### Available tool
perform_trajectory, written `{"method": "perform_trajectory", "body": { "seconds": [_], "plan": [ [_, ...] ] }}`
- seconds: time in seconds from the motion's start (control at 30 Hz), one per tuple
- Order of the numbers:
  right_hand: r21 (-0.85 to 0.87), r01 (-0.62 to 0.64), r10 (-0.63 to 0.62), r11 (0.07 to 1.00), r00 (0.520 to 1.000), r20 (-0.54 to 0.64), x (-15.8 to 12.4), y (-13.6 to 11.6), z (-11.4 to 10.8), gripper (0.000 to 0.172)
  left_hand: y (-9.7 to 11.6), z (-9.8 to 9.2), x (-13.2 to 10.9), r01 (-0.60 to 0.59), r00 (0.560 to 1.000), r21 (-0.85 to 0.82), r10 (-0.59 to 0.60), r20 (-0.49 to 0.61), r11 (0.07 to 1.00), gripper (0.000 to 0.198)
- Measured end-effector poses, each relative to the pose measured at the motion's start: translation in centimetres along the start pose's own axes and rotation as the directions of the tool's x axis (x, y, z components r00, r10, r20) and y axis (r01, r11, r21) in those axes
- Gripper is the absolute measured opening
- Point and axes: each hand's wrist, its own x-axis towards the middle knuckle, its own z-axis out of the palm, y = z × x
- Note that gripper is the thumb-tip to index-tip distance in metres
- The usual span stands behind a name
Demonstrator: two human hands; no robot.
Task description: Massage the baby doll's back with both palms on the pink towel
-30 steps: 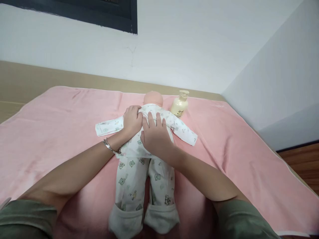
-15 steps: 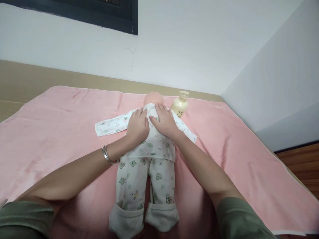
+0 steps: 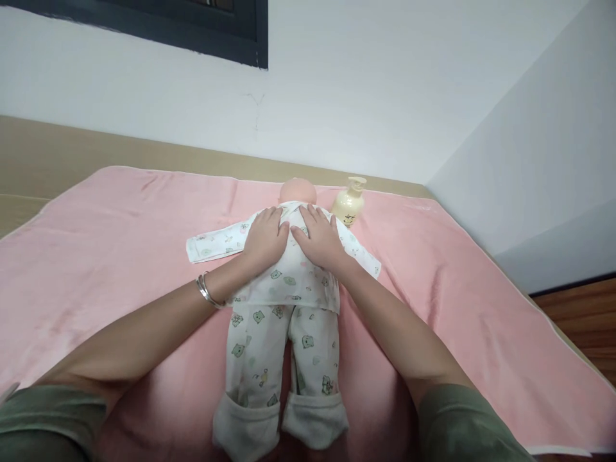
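A baby doll [image 3: 297, 190] lies on a pink towel [image 3: 96, 256], head towards the wall, feet towards me. It wears a white printed top [image 3: 289, 282] and matching trousers [image 3: 282, 359]. My left hand [image 3: 266, 236] rests flat on the left side of the doll's chest, fingers stretched out. Beside it, my right hand [image 3: 317, 239] lies flat on the right side of the chest, fingers spread. Both palms press on the top and hold nothing. A silver bracelet [image 3: 206, 290] sits on my left wrist.
A cream pump bottle [image 3: 348, 204] stands just right of the doll's head. The towel covers a wooden surface [image 3: 29, 154] against a white wall. Its right edge drops to a wooden floor [image 3: 587, 321]. A dark window frame [image 3: 192, 25] is above.
My right hand has slid from the doll's belly up to its chest, beside my left hand. My left hand has opened flat. The lower part of the top now shows.
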Motion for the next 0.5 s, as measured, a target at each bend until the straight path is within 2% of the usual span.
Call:
{"method": "perform_trajectory", "body": {
  "seconds": [0.17,0.27,0.37,0.5],
  "plan": [
    [-0.001,-0.020,0.020,1.000,1.000,-0.024,-0.1,-0.3,0.5,0.066,0.9,0.3,-1.1,-0.060,0.998,0.065,0.061,-0.012,0.996,0.058],
    [-0.046,-0.077,0.076,0.996,0.997,-0.020,-1.5,-1.7,0.6,0.065,0.5,-0.2,-0.2,-0.052,0.998,0.028,0.051,0.031,0.998,0.054],
    [-0.057,-0.084,0.085,0.995,0.996,0.018,-2.7,-2.7,0.5,0.068,-0.3,-1.2,1.2,0.005,0.997,-0.022,-0.003,0.081,1.000,0.051],
    [0.019,-0.054,0.053,0.998,0.997,0.048,-2.1,-1.9,0.2,0.069,-0.6,-1.9,1.8,0.055,0.994,-0.004,-0.054,0.098,0.998,0.049]
  ]
}}
